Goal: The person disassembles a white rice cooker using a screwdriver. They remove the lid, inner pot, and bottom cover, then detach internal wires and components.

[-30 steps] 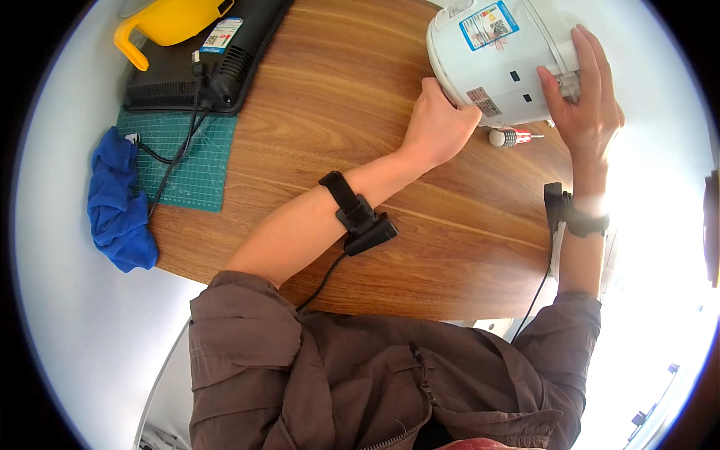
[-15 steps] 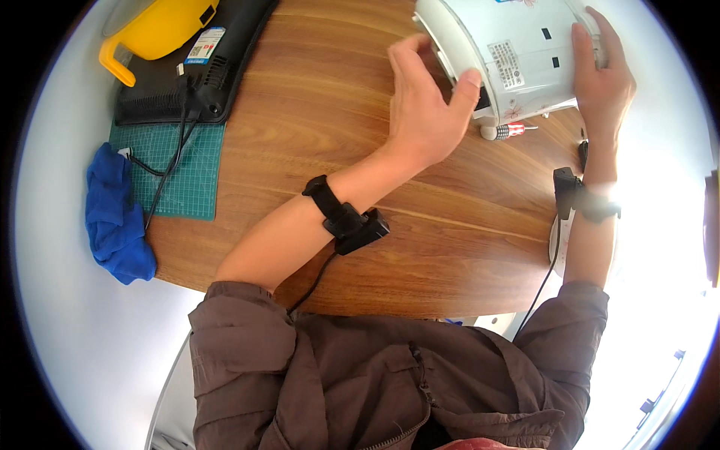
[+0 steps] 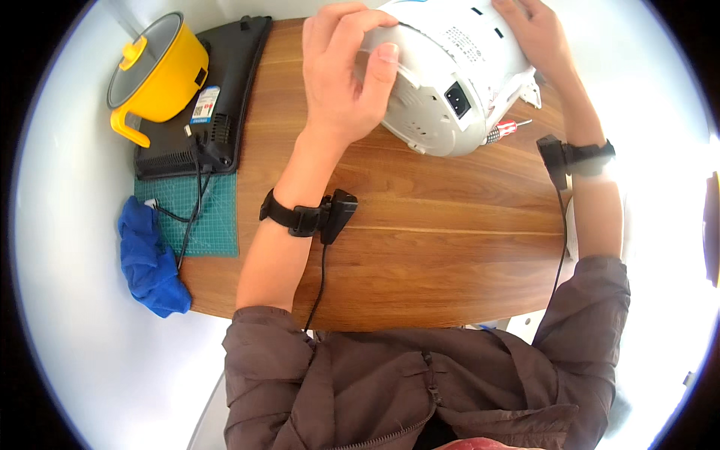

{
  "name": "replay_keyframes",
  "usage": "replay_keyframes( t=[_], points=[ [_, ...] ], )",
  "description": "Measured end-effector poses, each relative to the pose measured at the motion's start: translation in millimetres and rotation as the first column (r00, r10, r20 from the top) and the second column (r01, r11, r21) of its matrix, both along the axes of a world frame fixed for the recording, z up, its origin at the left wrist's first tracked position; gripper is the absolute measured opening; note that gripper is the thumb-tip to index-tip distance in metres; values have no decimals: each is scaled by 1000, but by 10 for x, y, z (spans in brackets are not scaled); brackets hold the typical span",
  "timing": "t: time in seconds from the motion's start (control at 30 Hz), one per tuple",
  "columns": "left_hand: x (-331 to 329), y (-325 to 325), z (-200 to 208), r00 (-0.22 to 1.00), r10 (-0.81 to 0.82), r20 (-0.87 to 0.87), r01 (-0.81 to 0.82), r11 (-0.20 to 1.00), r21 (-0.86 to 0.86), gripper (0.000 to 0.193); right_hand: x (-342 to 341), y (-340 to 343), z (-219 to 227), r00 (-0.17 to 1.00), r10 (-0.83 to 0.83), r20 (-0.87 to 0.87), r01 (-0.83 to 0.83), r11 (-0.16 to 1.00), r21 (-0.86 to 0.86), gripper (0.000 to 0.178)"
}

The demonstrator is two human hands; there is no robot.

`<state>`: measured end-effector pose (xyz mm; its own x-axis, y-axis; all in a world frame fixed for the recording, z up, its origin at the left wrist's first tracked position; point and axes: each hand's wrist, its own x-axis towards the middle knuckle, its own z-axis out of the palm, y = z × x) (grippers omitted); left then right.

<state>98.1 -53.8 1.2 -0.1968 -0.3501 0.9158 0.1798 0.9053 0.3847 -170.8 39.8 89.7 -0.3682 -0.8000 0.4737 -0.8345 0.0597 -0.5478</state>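
A white rice cooker (image 3: 472, 56) lies tipped on its side at the far edge of the view, with its vented base (image 3: 427, 116) turned toward me. A black power socket (image 3: 457, 100) shows near the base, and a printed label sits on the body. My left hand (image 3: 341, 79) grips the base's left rim, thumb over the edge. Against the far right side of the body rests my right hand (image 3: 536, 37), its fingertips partly cut off by the frame. Beside the cooker's lower right lies a screwdriver (image 3: 504, 133) with a red and white handle, partly hidden.
On the left, a yellow pot (image 3: 166, 82) with a lid stands on a black flat device (image 3: 247, 67). A green cutting mat (image 3: 214, 232), black cables and a blue cloth (image 3: 150, 262) lie nearer. A white round object (image 3: 572, 232) sits beside my right forearm.
The rice cooker has turned, bringing its base and power socket into view. My left hand has moved left with the base rim, and my right hand has shifted up and left.
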Motion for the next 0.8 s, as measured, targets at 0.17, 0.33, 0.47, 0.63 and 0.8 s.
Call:
replay_keyframes(
  t=[0.17,0.33,0.47,0.63,0.8],
  points=[
    [-95,-108,204,994,18,112,-8,996,-90,10,-57,-58,-18,999,50,13,-51,998,48,43],
    [-318,-125,263,1000,2,5,-1,985,-171,15,-43,-91,-29,993,114,19,-113,993,-34,49],
    [-193,-190,318,969,-29,245,79,977,-197,15,-79,-42,-61,992,110,63,-107,993,-47,52],
    [-166,-111,276,977,28,210,22,973,-229,5,-105,76,-120,993,46,107,-41,998,-47,52],
    [-292,-36,282,998,-1,59,16,968,-250,6,-115,93,-141,993,91,75,-83,990,-111,49]
  ],
)
